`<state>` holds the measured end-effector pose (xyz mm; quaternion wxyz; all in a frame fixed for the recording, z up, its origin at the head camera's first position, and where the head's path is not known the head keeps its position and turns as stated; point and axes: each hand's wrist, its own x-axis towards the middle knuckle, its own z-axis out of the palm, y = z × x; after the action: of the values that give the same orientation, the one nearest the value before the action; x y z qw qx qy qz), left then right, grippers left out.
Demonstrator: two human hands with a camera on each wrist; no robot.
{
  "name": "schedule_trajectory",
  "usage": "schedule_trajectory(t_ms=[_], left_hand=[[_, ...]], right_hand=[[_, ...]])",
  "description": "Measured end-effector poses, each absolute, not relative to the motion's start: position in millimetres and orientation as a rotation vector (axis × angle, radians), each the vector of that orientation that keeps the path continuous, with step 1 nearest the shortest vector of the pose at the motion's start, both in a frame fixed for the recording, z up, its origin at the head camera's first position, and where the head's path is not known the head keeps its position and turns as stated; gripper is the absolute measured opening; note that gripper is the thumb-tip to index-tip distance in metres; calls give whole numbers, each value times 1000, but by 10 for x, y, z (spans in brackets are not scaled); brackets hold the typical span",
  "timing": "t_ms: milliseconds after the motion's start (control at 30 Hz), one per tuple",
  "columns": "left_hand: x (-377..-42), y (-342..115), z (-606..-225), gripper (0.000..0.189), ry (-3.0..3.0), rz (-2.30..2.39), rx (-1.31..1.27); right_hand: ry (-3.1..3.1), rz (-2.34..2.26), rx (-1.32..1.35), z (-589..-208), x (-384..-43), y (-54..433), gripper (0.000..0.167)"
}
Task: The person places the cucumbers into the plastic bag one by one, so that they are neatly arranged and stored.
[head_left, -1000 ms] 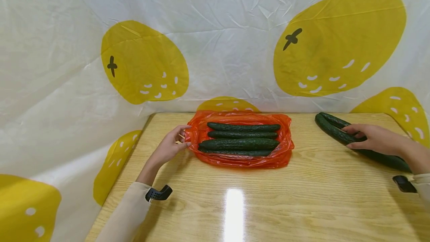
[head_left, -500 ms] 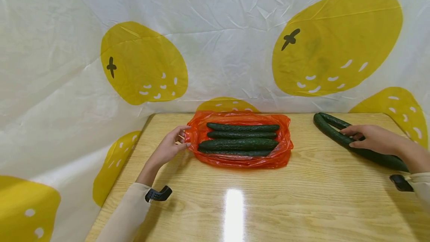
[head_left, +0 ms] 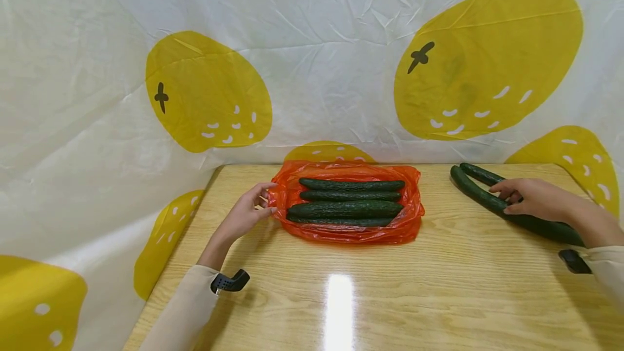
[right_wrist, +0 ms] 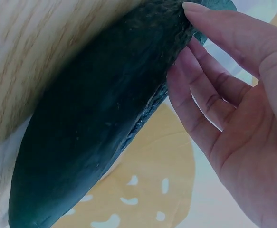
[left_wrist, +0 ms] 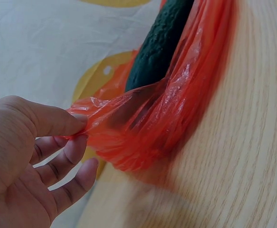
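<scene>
My left hand (head_left: 246, 207) pinches the gathered left edge of a red plastic bag (head_left: 411, 232) between thumb and forefinger; the left wrist view shows the thin film (left_wrist: 143, 142) drawn toward the fingertips. Several dark green cucumbers (head_left: 348, 209) lie side by side in the bag, which is spread wide on its upper face. At the right, my right hand (head_left: 541, 199) grips a long cucumber (head_left: 473, 188) across its middle, thumb on the near side, fingers on the far side. Just behind it lies a second cucumber (head_left: 480, 172), partly hidden by the hand.
The wooden table (head_left: 390, 297) has a bright light reflection near its front. A white sheet with yellow fruit prints (head_left: 336, 85) hangs behind the table and along its left side. Black wrist straps (head_left: 229, 281) sit on both sleeves.
My right hand has shifted slightly left with the gripped cucumber, and its far tip has parted from the second cucumber. The left hand and the bag stay as they were.
</scene>
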<state>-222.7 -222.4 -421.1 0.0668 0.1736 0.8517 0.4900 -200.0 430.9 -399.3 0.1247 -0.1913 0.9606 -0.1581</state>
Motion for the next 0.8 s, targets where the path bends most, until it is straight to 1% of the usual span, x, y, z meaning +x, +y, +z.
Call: schedule_trajectory(t_ms=[400, 633, 800], left_hand=[[-2231, -2218, -4209, 54, 2571, 1476, 533], [-2228, -2225, -4214, 54, 2563, 1480, 528], [-2224, -2231, -4216, 53, 2557, 1487, 535]], right_hand=[[2757, -427, -545, -3978, -2068, 4252, 50], [2746, -412, -531, -4006, -2083, 4234, 56], [2761, -378, -538, -4006, -2049, 4222, 49]])
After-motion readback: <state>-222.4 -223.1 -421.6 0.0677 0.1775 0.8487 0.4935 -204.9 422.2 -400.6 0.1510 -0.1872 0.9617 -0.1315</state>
